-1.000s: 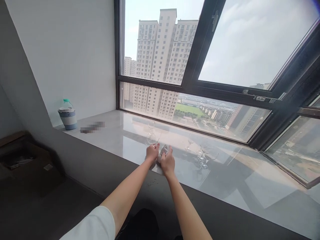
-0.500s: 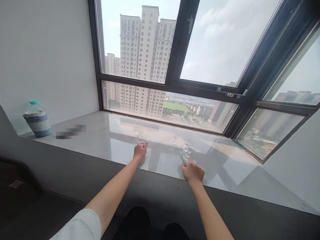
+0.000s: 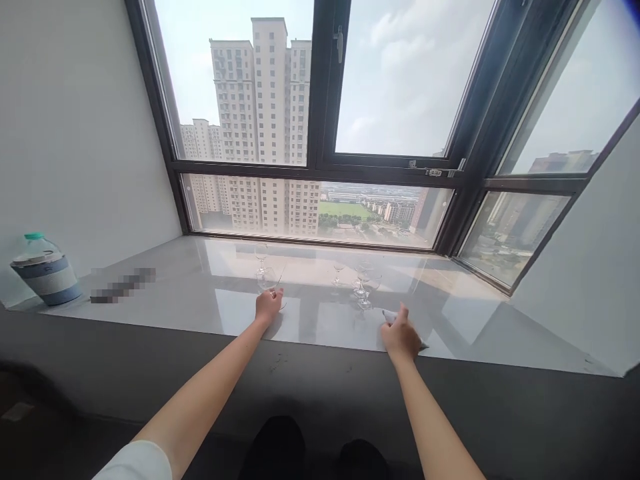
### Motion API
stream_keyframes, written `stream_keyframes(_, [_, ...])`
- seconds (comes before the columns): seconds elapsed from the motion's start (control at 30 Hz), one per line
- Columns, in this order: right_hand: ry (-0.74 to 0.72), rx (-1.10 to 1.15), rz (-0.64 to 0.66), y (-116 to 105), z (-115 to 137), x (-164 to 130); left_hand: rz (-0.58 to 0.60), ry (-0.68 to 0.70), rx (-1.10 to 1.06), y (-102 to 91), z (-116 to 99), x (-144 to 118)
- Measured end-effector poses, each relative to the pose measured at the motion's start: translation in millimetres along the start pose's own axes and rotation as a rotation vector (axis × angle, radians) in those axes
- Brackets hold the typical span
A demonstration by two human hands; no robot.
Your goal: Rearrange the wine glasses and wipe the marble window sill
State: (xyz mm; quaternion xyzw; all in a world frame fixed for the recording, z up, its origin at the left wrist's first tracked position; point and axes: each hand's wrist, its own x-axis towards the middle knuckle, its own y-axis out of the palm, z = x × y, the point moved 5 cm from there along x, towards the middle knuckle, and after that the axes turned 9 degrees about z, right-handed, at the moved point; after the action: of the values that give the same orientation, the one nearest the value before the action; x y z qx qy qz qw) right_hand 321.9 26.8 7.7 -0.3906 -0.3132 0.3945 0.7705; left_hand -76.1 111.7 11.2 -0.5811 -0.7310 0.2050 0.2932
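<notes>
Wine glass [image 3: 269, 280] in left hand [image 3: 268, 307]

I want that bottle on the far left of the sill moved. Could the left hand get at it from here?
Probably not: the left hand rests at a wine glass mid-sill, and the bottle stands far off by the wall, though nothing blocks the way.

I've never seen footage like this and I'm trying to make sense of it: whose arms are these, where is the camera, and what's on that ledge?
The camera sits on a person's head, looking forward and down, so the two bare arms are that person's own. They reach onto a pale polished window sill under a big dark-framed window. The left hand grips a clear stemmed glass at its stem. The right hand rests on a small pale cloth. Between the hands stand more stemmed glasses. Far left is a capped plastic bottle with a striped band.
</notes>
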Motion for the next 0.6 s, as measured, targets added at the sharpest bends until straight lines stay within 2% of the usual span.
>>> stream_keyframes(0.23, [-0.023,-0.015,-0.011,-4.4,1.5,0.7,-0.011,0.017,0.048,-3.3,0.6,2.2])
stream_keyframes(0.4, [-0.08,0.043,-0.055,-6.0,4.9,1.2,0.072,0.038,0.178,0.4,-0.5,6.0])
stream_keyframes(0.5, [-0.081,0.091,-0.056,-7.1,5.4,2.0,0.111,0.091,0.294,6.0,-7.7,8.1])
stream_keyframes(0.6, [-0.075,0.138,-0.06,-7.6,4.1,3.7,0.141,0.186,0.382,20.0,-26.2,8.1])
